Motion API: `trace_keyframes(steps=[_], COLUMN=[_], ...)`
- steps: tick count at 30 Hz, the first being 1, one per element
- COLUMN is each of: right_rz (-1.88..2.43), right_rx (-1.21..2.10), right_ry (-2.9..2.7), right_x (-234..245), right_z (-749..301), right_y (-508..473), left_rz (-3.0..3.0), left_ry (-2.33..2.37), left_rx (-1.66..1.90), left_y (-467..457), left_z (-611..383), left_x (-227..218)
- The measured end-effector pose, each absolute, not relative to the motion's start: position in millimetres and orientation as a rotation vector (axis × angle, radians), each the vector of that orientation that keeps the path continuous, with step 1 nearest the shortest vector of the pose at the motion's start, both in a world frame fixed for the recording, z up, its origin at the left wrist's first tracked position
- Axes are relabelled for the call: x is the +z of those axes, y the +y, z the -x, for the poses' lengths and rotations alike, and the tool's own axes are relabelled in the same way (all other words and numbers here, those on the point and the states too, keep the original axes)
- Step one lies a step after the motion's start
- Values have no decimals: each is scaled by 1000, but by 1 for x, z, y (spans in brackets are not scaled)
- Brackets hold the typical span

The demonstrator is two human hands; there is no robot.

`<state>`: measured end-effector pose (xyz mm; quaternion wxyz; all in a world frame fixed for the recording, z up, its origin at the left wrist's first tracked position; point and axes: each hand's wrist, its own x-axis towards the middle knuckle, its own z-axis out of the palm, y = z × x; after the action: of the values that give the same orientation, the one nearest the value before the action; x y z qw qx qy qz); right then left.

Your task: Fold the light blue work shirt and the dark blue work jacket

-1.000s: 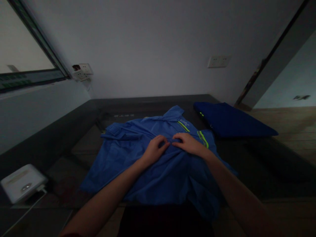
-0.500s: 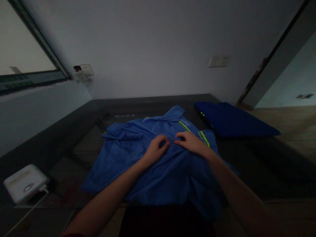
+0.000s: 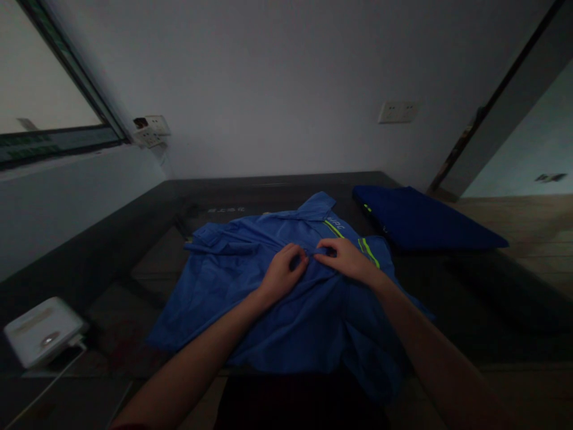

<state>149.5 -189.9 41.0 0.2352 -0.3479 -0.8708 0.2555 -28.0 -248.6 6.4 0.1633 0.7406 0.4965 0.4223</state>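
Observation:
A blue work shirt (image 3: 233,286) with yellow-green reflective stripes and white lettering lies spread over the dark table, its collar toward the far side. My left hand (image 3: 285,267) pinches the fabric near the middle of the shirt front, thumb and fingers closed together. Just to the right, my right hand (image 3: 344,258) also pinches the cloth between thumb and forefinger. A small fold of fabric runs between the two sets of fingertips. Whether a button is there is too dark to tell. The shirt's lower right part hangs over the table's near edge.
A folded dark-blue garment (image 3: 425,218) lies at the right on the dark table (image 3: 147,257). A white box-shaped device (image 3: 45,331) with a plugged-in cable stands at the near left. Behind the table is a wall with a socket panel (image 3: 398,111).
Both hands stay at almost the same spot on the shirt. The fingertips have shifted very slightly, and the shirt lies as before.

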Motion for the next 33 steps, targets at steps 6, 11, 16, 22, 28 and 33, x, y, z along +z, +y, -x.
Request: trace_keyframes(steps=[6,11,16,22,28,33], right_rz=[946,978,952,944,952,927], right_rx=[706,681,728,742,746,772], right_ry=[-2400,-2377,-2360,-2398,-2391,-2396], right_x=[40,42,41,39,43,44], right_z=[-150,-149,-145,-140,-146,-154], right_y=[-189,-190,-194,-198,-195,-188], left_rz=[-2085,-2127,-2212,-2376,-2330,-1997], left_ry=[1396,1428,1535,1694,1555,1352], left_rx=[1201,1180,1119,985,1044,1240], left_y=[-249,-249,-251,-253,-253,-247], left_z=[27,28,28,26,29,33], left_x=[6,6,8,9,9,6])
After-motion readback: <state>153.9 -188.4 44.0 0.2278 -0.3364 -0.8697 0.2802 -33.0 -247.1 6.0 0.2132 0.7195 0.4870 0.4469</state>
